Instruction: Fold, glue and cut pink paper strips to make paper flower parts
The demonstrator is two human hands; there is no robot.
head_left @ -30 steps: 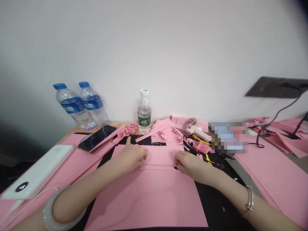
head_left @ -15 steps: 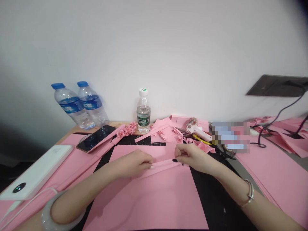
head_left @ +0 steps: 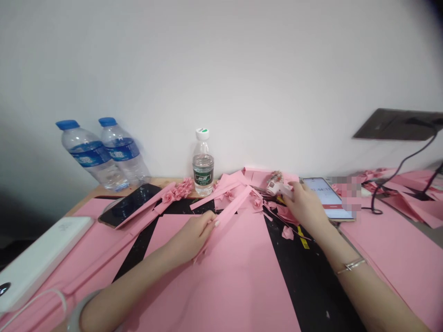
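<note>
A folded pink paper strip (head_left: 234,205) is pinched in my left hand (head_left: 194,235), its far end slanting up to the right. Beneath it lies a large pink paper sheet (head_left: 242,276) on the black mat (head_left: 311,281). My right hand (head_left: 306,207) is closed round the handle of a pale glue gun (head_left: 276,187), its fingertips partly hidden. Close to that hand are small pink paper flowers (head_left: 256,204), a loose pink petal-like piece (head_left: 287,233) and a yellow-handled tool (head_left: 303,237).
A small water bottle (head_left: 203,168) stands by the wall; two blue-capped bottles (head_left: 121,150) lean at the left. Further left lie a dark phone (head_left: 129,205) and a white power bank (head_left: 44,258). A lit phone (head_left: 323,198) and a black cable (head_left: 374,198) are at the right.
My right hand has let go of the strip and moved right and forward onto the glue gun. The strip, still in my left hand, now tilts upward. The view has shifted slightly.
</note>
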